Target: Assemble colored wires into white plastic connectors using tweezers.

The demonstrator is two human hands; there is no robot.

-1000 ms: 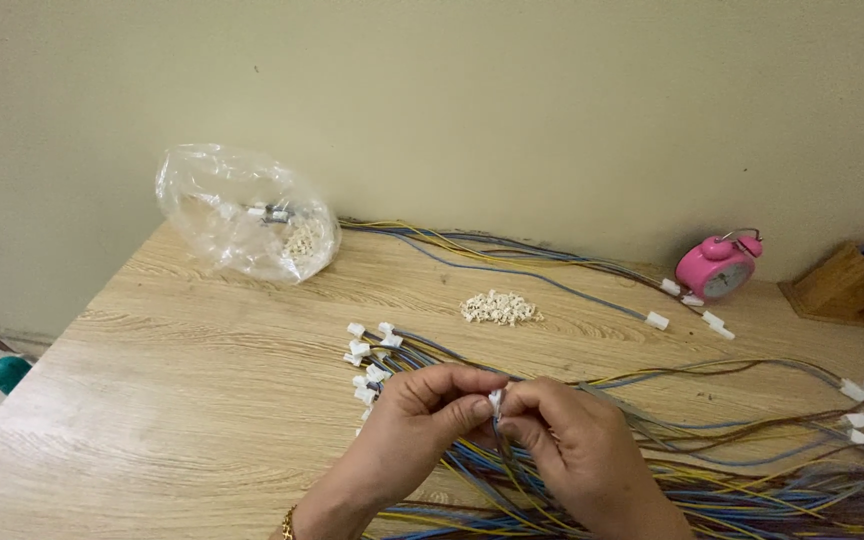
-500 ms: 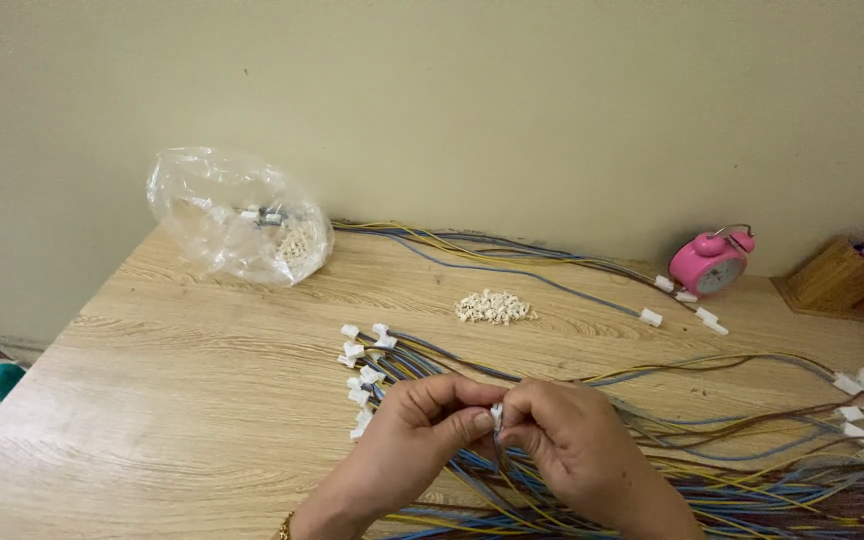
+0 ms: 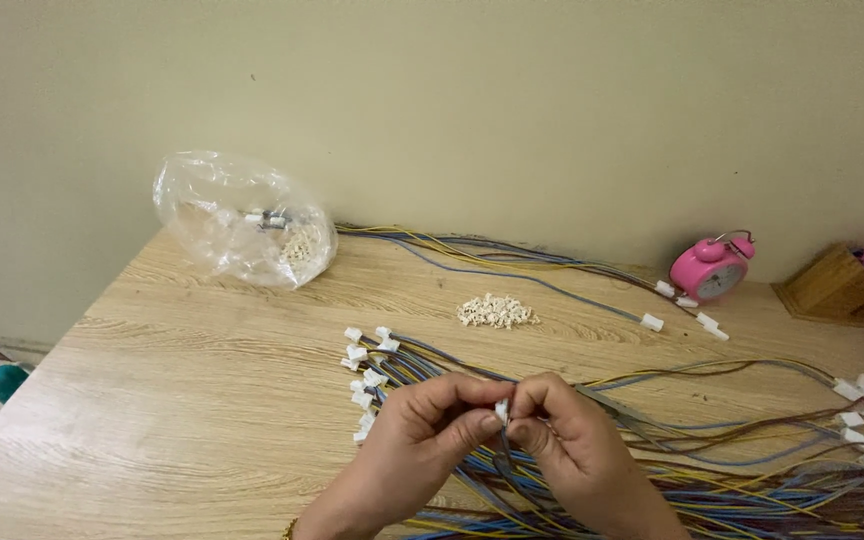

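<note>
We are seeing a tiny white plug (image 3: 501, 409), blue, yellow and brown wires (image 3: 732, 480), a pink clock (image 3: 710, 271), a clear shiny bag (image 3: 242, 220), a cream heap of bits (image 3: 495, 312), a pale wood-grain table (image 3: 182, 400), a yellowish wall (image 3: 512, 110).

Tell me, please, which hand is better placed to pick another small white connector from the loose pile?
Probably the right hand: the pile of white connectors lies just beyond it, slightly nearer than to the left hand. Both hands currently pinch one connector.
</note>
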